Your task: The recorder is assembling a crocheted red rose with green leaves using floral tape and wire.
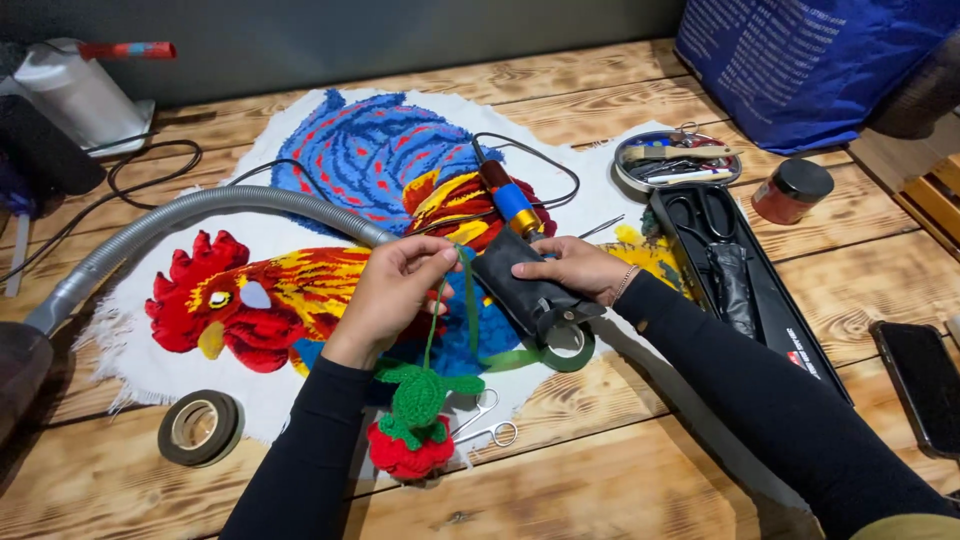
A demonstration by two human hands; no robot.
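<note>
The red-and-green crocheted strawberry ornament (412,425) is hanging nearest the camera, at 6 o'clock, over the front edge of the tufted rooster rug (300,270) in red, yellow and blue on white backing. A thin green cord (436,315) is running up from the ornament to the left hand (395,292), whose fingers are pinching together on the cord's upper end at centre frame.

The right hand (575,268), at 2 o'clock from the ornament, is clamping around a black handheld tool (525,285) with an orange-and-blue handle section extending toward 12 o'clock. The two hands are nearly touching at the tool's upper end.

Judged from the current layout, the ornament's crocheting is looking complete: red body, green leaf cap and cord are all formed. The cord is being brought to the tool; whether it is attached cannot be determined.

Surrounding items on the wooden plank counter (620,470):
- A grey ribbed flexible hose (190,215) is lying across the rug toward 9 o'clock.
- A dark tape roll (200,427) is lying at 8 o'clock.
- Small metal scissors (485,425) are lying just beside the ornament at 3 o'clock.
- A green tape roll (570,350) is lying under the tool.
- A long black tray (745,280) holding shears is lying at 2 o'clock.
</note>
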